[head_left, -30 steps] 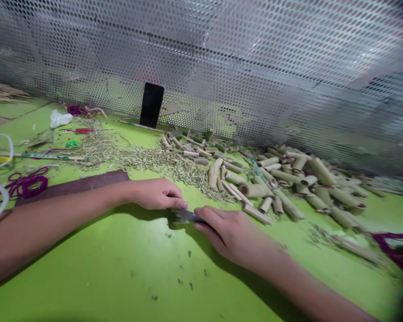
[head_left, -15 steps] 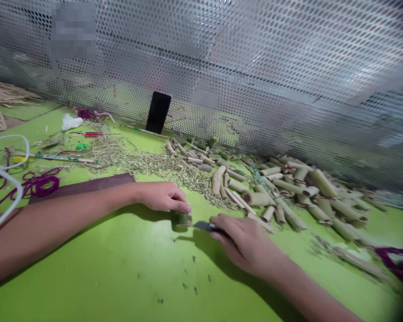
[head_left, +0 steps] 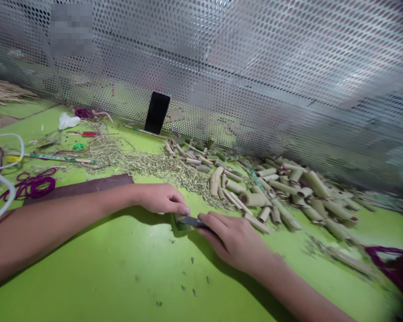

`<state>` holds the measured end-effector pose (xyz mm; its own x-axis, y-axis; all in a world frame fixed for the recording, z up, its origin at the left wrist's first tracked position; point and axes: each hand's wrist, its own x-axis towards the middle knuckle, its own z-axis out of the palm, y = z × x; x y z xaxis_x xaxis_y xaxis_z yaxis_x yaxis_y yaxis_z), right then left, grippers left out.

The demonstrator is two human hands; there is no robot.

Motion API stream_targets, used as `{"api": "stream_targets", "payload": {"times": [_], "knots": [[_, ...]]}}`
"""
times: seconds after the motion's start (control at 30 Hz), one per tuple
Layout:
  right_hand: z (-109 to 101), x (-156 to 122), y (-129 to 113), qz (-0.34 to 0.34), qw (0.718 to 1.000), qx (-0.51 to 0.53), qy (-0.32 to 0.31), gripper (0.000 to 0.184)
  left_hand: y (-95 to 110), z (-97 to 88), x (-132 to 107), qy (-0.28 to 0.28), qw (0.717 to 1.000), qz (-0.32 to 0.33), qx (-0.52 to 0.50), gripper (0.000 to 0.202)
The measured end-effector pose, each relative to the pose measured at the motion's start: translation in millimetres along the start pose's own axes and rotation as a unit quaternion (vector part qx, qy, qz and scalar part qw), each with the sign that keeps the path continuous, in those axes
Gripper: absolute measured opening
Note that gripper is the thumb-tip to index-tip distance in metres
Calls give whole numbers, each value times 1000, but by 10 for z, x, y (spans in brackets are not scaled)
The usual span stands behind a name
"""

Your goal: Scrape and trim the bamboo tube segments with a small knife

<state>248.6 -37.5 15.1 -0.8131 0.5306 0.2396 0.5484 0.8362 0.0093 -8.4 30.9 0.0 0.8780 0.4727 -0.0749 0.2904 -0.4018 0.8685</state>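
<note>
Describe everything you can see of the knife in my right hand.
The knife shows a short, grey, metallic-looking blade; its handle is mostly hidden inside the closed right hand. It is held low over the green table, the blade pointing toward the left hand. The blade passes in front of a small green piece held under the left hand's fingers. Whether its edge touches that piece is too small and blurred to tell.

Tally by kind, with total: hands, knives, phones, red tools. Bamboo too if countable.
Hands: 2 (left hand, right hand)
Knife: 1
Phone: 1
Red tool: 1
Total: 5
Bamboo pile left out: pieces overlap too much to count.
</note>
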Motion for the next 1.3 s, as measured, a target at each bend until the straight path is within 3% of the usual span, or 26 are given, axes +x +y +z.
{"api": "stream_targets", "payload": {"times": [0.27,0.63,0.77,0.9,1.0,1.3], "knots": [[13,53,-38,-15,1000,-9,21,41,34,10,-1,15,1000,-7,13,44],[-11,-29,-16,26,996,70,-49,37,28,-28,-53,-1,999,6,32,41],[-49,-108,0,5,994,81,-76,36,29,-29,-66,-3,999,6,40,42],[-56,-105,9,-37,997,59,-24,37,38,-22,-54,-1,999,2,44,42],[-22,-50,4,-27,999,25,21,39,42,-10,-38,2,999,5,43,39],[-13,53,-127,17,1000,-10,-1,43,34,23,-12,9,999,-6,52,43]]}}
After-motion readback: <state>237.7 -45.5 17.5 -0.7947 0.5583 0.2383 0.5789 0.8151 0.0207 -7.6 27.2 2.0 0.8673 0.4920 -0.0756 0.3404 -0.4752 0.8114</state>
